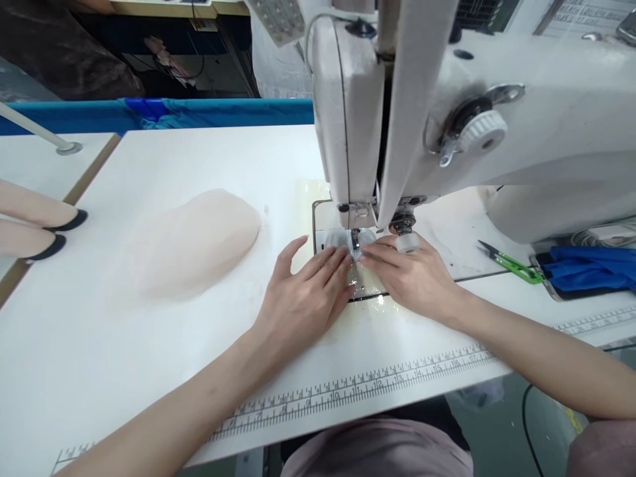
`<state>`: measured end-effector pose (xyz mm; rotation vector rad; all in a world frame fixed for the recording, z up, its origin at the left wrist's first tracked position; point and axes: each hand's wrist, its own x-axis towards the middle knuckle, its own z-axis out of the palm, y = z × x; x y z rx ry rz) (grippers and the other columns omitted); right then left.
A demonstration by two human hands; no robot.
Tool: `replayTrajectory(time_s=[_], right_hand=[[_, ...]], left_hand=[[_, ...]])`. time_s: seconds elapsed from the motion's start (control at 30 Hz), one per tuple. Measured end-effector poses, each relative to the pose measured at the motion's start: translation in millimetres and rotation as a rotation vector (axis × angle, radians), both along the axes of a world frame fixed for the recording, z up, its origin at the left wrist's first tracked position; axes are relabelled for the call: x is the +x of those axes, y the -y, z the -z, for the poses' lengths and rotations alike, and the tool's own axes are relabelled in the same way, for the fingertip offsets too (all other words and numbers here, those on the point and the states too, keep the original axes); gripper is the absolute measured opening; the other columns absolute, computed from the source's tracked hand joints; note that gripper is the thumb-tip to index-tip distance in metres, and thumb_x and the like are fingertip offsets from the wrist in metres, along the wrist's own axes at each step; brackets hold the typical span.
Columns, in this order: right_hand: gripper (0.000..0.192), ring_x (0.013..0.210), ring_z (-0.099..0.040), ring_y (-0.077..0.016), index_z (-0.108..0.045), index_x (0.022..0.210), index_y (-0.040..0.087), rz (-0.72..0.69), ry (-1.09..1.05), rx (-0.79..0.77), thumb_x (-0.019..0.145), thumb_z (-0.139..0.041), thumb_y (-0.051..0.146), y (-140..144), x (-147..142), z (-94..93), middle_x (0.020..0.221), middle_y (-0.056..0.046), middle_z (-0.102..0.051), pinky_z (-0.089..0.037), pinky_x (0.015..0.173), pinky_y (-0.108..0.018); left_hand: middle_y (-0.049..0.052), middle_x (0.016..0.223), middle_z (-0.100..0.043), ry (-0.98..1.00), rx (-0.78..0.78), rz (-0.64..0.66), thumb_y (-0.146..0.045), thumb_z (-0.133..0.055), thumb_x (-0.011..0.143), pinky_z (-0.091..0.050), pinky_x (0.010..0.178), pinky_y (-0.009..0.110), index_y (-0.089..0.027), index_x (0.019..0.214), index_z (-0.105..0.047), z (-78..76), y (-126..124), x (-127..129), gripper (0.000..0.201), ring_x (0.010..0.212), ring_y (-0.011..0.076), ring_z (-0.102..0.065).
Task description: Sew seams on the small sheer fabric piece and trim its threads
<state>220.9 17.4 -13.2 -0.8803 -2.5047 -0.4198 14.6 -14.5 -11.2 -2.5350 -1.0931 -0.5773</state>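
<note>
White and smooth, the desk (149, 371) has a printed ruler (358, 384) along its near edge, and both bare forearms cross this edge toward the machine. The left hand (303, 298) lies flat with fingers stretched and close together, pressing on a small piece of thin, shiny, almost transparent fabric (365, 286); it grasps nothing, only pushes down. The right hand (412, 275) is also flat, its fingertips meeting the left ones just at the presser foot (356, 244), so the fabric sits under both hands on the metal plate (322, 225) below the needle. To the left, well apart from the hands, a soft pale pink rounded pad (199, 242) rests on open desk surface, with much free room around it. To the right, green thread snips (511, 264) lie near a blue cloth (591, 268). The big white sewing machine (447, 112) stands over the work and hides what is behind it. At the far left edge are two pale shapes with black tips (44, 228), and a blue edge (173, 112) closes the desk behind.
</note>
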Motion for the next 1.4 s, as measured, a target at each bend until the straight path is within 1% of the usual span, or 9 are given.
replayTrajectory(time_s=[0.4, 0.73, 0.9, 1.0, 1.07, 1.1, 1.2, 1.27, 1.4], right_hand=[[0.03, 0.093, -0.061, -0.0184, -0.07, 0.106, 0.019, 0.01, 0.087, 0.06, 0.092, -0.045, 0.01, -10, 3, 0.7, 0.1, -0.002, -0.073, -0.033, 0.105, -0.042], [0.033, 0.093, -0.062, -0.019, -0.07, 0.103, 0.02, 0.018, 0.08, -0.016, 0.089, -0.043, 0.006, -7, 5, -6.3, 0.102, -0.002, -0.073, -0.04, 0.1, -0.043], [0.033, 0.085, -0.063, -0.0186, -0.072, 0.094, 0.02, 0.03, 0.041, 0.008, 0.084, -0.045, 0.003, -8, 8, -10.0, 0.097, -0.002, -0.074, -0.042, 0.098, -0.041], [0.032, 0.08, -0.062, -0.0188, -0.072, 0.089, 0.02, 0.014, -0.002, 0.04, 0.083, -0.046, 0.003, -9, 10, -10.4, 0.092, -0.001, -0.074, -0.043, 0.097, -0.041], [0.03, 0.081, -0.062, -0.0194, -0.072, 0.088, 0.02, 0.004, -0.016, 0.041, 0.082, -0.048, 0.003, -9, 11, -10.5, 0.089, -0.002, -0.074, -0.044, 0.096, -0.041], [0.03, 0.081, -0.062, -0.0196, -0.072, 0.088, 0.02, 0.005, -0.02, 0.031, 0.082, -0.048, 0.003, -9, 12, -10.6, 0.09, -0.002, -0.074, -0.044, 0.095, -0.041], [0.028, 0.082, -0.062, -0.0194, -0.072, 0.089, 0.02, 0.008, -0.045, -0.043, 0.085, -0.048, 0.007, -9, 13, -11.1, 0.095, -0.003, -0.074, -0.046, 0.088, -0.039], [0.027, 0.081, -0.062, -0.0194, -0.073, 0.09, 0.02, 0.015, -0.075, -0.099, 0.085, -0.048, 0.01, -8, 13, -11.0, 0.095, -0.003, -0.073, -0.047, 0.08, -0.037], [0.024, 0.077, -0.061, -0.0189, -0.073, 0.093, 0.018, 0.03, -0.184, -0.243, 0.088, -0.05, 0.02, -4, 11, -10.9, 0.081, -0.003, -0.071, -0.045, 0.071, -0.033]], left_hand=[[0.013, 0.117, -0.068, 0.057, -0.044, -0.043, -0.029, -0.049, 0.095, -0.029, 0.111, 0.056, -0.013, 0.121, -0.059, 4.3, -17, -3, 0.032, 0.111, 0.026, -0.064], [0.015, 0.131, -0.059, 0.109, -0.21, -0.119, -0.036, -0.047, 0.095, -0.024, 0.114, 0.057, -0.014, 0.133, -0.05, 6.8, -21, -4, 0.044, 0.125, 0.0306, -0.053], [0.015, 0.104, -0.068, -0.046, -0.109, -0.206, -0.034, -0.048, 0.094, -0.031, 0.109, 0.058, -0.009, 0.122, -0.058, -3.0, -9, 3, 0.039, 0.097, 0.0293, -0.064], [0.007, 0.083, -0.069, -0.086, -0.092, 0.01, -0.016, -0.045, 0.093, -0.05, 0.087, 0.042, -0.009, 0.113, -0.062, -11.1, 9, 9, 0.026, 0.073, 0.0191, -0.064], [0.005, 0.09, -0.07, -0.041, -0.126, 0.261, -0.006, -0.043, 0.092, -0.051, 0.072, 0.029, -0.009, 0.115, -0.059, -15.5, 18, 9, 0.028, 0.076, 0.0157, -0.063], [0.005, 0.095, -0.07, -0.004, -0.115, 0.306, -0.004, -0.043, 0.091, -0.051, 0.071, 0.027, -0.01, 0.117, -0.058, -17.4, 19, 8, 0.03, 0.082, 0.0158, -0.063], [0.01, 0.107, -0.068, 0.028, -0.13, 0.092, -0.014, -0.049, 0.093, -0.05, 0.069, 0.03, -0.011, 0.121, -0.054, -20.8, 14, -1, 0.029, 0.091, 0.021, -0.064], [0.01, 0.105, -0.067, -0.013, -0.253, -0.085, -0.028, -0.053, 0.092, -0.046, 0.055, 0.029, -0.013, 0.119, -0.055, -20.3, 7, -7, 0.03, 0.08, 0.0206, -0.065], [-0.003, 0.068, -0.066, 0.052, -0.456, -0.205, -0.031, -0.05, 0.092, -0.03, 0.043, 0.024, -0.02, 0.091, -0.06, -16.3, 3, -11, 0.014, 0.048, 0.0112, -0.053]])
